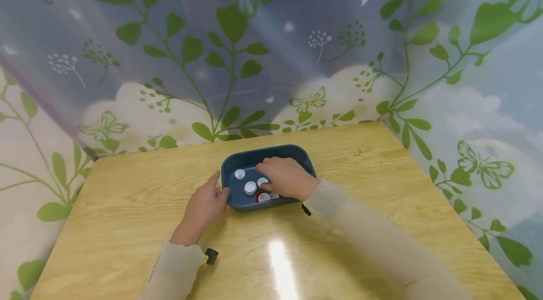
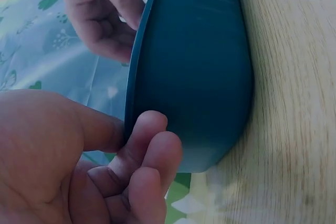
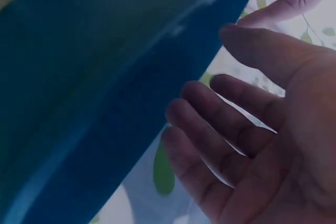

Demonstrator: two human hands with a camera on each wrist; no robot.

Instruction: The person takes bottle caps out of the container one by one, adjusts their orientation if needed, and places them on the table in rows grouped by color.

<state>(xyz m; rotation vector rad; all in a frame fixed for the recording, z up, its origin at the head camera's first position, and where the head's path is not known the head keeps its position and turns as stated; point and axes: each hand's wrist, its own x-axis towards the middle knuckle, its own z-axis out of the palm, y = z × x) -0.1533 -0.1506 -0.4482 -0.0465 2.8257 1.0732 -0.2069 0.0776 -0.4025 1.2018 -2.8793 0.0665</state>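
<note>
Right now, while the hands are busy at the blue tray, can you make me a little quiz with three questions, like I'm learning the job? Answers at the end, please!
1. Which hand reaches into the blue tray on the wooden table: A left, B right, C neither?
2. True or false: the left hand is nowhere near the tray.
3. Fill the gap: a bit of ___ shows beside one of the white round pieces.

Key:
1. B, the right hand.
2. False; it is right at the tray's edge.
3. Red.
</note>
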